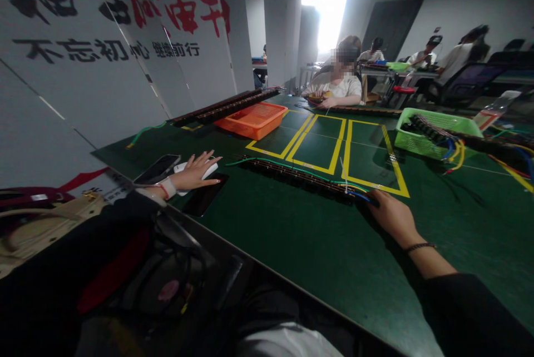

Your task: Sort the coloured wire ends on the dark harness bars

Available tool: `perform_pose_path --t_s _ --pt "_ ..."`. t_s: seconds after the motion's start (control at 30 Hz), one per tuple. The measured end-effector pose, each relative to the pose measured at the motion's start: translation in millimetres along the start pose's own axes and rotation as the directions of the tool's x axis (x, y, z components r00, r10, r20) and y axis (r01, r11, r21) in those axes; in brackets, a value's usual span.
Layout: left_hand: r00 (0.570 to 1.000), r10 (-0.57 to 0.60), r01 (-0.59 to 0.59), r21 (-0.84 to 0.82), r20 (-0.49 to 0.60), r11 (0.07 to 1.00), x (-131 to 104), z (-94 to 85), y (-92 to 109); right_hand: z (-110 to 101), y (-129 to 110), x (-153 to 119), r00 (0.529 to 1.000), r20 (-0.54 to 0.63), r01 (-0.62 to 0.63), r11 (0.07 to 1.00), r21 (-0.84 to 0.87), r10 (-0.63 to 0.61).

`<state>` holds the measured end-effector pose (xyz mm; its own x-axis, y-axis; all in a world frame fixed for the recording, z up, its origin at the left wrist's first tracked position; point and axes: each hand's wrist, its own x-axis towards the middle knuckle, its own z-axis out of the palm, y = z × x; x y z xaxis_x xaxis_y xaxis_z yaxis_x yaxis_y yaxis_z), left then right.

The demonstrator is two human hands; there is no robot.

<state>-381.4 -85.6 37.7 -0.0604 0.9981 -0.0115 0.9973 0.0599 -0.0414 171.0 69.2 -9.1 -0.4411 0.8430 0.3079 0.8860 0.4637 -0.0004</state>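
Note:
My left hand [195, 172] lies over a white object [211, 169] at the table's left edge, its fingers spread. Beside it are a dark phone [204, 196] and another dark flat device [161, 168]. My right hand [390, 213] is closed on the wires at the right end of a long dark strip [296, 175]. A green wire runs along this strip, and a white cable tie [344, 172] stands up near its right end. Blue wires [359, 196] lead from the strip into my right fingers; the fingertips are partly hidden.
An orange basket [261, 130] stands beyond the strip, next to stacked dark strips [229, 105]. Yellow tape rectangles [317, 167] mark the green table [334, 257]. A green basket [421, 148] with wired parts and a bottle [496, 109] are at right. A person [344, 87] sits opposite.

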Motion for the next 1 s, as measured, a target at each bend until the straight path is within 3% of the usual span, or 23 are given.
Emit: perform_pose_path --t_s 0.17,0.33,0.43,0.53,0.63,0.73,0.77,0.83,0.9,1.0 --pt "0.999 -0.043 0.043 -0.054 0.016 0.998 2 -13.2 14 -4 -2 -2 1.000 -0.012 0.015 1.000 0.026 -0.015" --pt "0.989 0.037 -0.053 -0.110 -0.143 0.992 13 -31.3 53 -2 0 -1 1.000 -0.018 0.014 0.999 0.043 -0.013" --pt "0.960 0.175 -0.211 -0.157 -0.219 0.965 17 -40.3 102 -1 -1 -1 1.000 -0.024 0.000 0.998 0.055 0.001" --pt "0.898 0.369 -0.425 -0.254 -0.241 0.869 15 -45.6 169 -4 -6 -3 1.000 -0.031 0.009 0.996 0.085 -0.007" --pt "0.781 0.579 -0.622 -0.379 -0.234 0.686 13 -42.1 238 -6 -9 -5 0.997 -0.017 0.076 0.988 0.134 -0.074" --pt "0.651 0.726 -0.700 -0.545 -0.221 0.462 20 -29.3 299 -7 -6 -5 0.989 -0.040 0.148 0.973 0.176 -0.143" --pt "0.618 0.756 -0.691 -0.606 -0.214 0.394 25 -23.6 317 -6 -4 -5 0.985 -0.063 0.172 0.968 0.183 -0.163" --pt "0.593 0.783 -0.630 -0.713 -0.186 0.307 38 -11.4 349 -4 0 -3 0.975 -0.119 0.205 0.962 0.181 -0.186" --pt "0.619 0.766 -0.539 -0.803 -0.174 0.254 53 0.9 377 0 3 -2 0.968 -0.162 0.219 0.960 0.174 -0.191" --pt "0.677 0.732 -0.223 -0.969 -0.078 0.104 75 15.1 406 4 7 0 0.952 -0.247 0.235 0.948 0.216 -0.179"
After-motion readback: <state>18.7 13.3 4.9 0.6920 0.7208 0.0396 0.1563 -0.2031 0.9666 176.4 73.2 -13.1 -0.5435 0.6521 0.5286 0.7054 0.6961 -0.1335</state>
